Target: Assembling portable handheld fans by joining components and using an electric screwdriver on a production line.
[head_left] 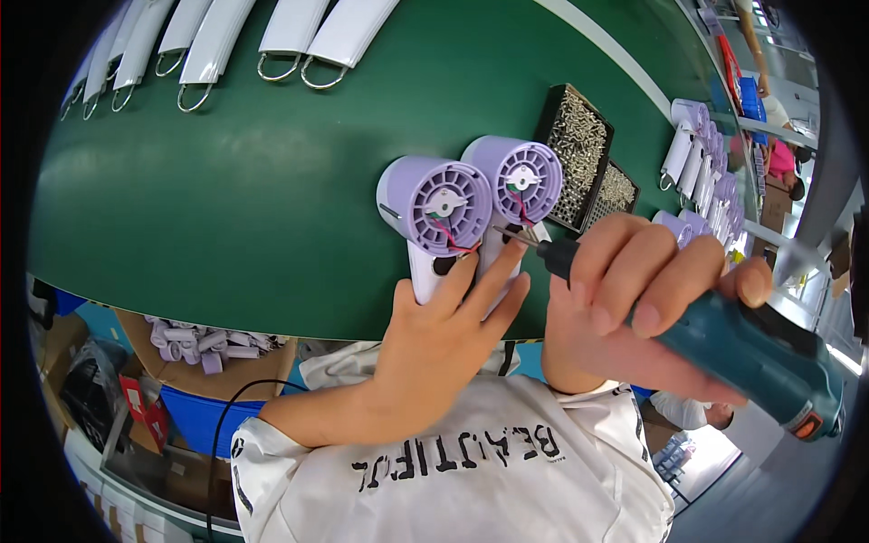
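Two lilac and white handheld fans, a left fan (425,195) and a right fan (509,163), lie side by side on the green table. Their round heads face up, showing slotted housings, small hub plates and thin red and dark wires. My left hand (434,335) spreads its fingers across the white handles below the heads, fingertips resting near the wires and dark oval spots. In my right hand (643,290) is a teal electric screwdriver (751,353), wrapped by the fingers. Its thin bit points left, with the tip close above the top of the right fan's handle.
Right of the fans stand two black trays (552,213) of small metal screws. White handle parts with metal loops (217,54) lie at the far left. More lilac fans (715,172) line the far right. A carton (262,369) of lilac parts sits below the table's left edge.
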The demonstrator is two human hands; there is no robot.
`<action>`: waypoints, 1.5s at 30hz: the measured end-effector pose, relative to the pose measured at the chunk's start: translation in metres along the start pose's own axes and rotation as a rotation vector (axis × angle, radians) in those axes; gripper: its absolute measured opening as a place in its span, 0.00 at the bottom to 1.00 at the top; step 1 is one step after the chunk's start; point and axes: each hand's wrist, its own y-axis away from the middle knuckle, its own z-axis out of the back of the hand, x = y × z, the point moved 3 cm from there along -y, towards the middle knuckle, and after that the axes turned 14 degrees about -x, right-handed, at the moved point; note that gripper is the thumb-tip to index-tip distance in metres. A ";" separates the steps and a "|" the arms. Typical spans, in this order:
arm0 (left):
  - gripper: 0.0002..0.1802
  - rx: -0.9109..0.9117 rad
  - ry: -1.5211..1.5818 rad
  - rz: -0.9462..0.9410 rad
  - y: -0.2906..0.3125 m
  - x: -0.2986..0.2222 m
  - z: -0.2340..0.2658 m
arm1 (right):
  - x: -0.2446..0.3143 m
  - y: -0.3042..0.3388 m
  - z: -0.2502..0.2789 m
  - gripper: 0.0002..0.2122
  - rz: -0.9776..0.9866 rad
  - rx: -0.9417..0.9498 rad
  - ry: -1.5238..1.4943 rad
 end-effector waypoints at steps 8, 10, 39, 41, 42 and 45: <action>0.21 0.021 0.019 0.023 -0.001 0.002 0.001 | -0.014 0.000 -0.006 0.32 0.005 0.011 0.040; 0.21 0.002 0.009 0.024 -0.003 0.003 0.001 | -0.005 -0.002 -0.009 0.31 0.065 -0.013 0.042; 0.14 -0.545 0.760 0.297 0.007 0.029 0.034 | -0.002 0.020 0.003 0.25 -0.168 -0.433 -0.561; 0.14 -0.498 0.698 0.286 0.004 0.031 0.038 | -0.001 0.021 0.001 0.25 -0.147 -0.415 -0.534; 0.13 -0.479 0.685 0.274 0.006 0.032 0.039 | 0.000 0.023 -0.001 0.25 -0.131 -0.390 -0.505; 0.13 -0.459 0.666 0.270 0.007 0.033 0.040 | 0.005 0.022 -0.003 0.25 -0.106 -0.325 -0.439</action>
